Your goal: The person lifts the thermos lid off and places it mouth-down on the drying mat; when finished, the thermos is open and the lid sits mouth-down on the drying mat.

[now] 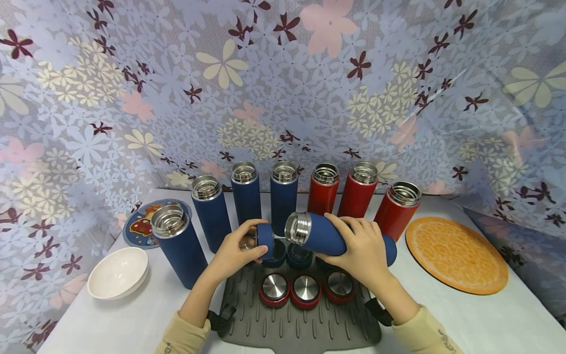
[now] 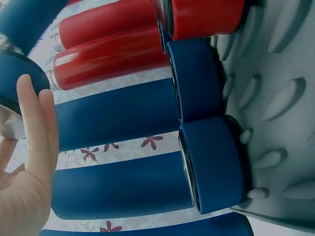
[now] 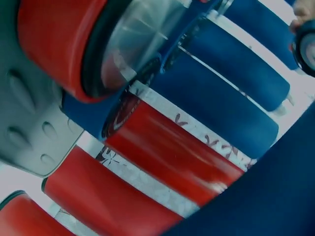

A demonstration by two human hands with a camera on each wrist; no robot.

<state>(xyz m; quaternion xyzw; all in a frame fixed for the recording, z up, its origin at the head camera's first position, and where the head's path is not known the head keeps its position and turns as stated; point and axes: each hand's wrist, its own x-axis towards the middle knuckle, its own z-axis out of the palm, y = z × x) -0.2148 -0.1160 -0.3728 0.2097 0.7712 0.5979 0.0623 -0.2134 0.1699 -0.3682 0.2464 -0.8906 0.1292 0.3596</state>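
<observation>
My left hand (image 1: 232,251) holds a blue bottle lid (image 1: 265,241) by its side, turned sideways. My right hand (image 1: 361,246) grips a blue thermos bottle (image 1: 325,236) round its body. That bottle lies nearly level in the air, its bare steel mouth facing the lid across a small gap. In the left wrist view, fingers lie along the lid (image 2: 17,73). The bottle's dark blue side (image 3: 266,191) fills a corner of the right wrist view. Below the hands, blue lids (image 1: 298,256) and three red lids (image 1: 305,290) sit on a grey ridged mat (image 1: 300,327).
Several open blue bottles (image 1: 179,250) stand behind and left of the mat. Three open red bottles (image 1: 395,214) stand at the back right. A white bowl (image 1: 118,273) and a round patterned mat (image 1: 137,231) lie left, an orange round mat (image 1: 457,255) right. Flowered cloth (image 1: 283,98) hangs behind.
</observation>
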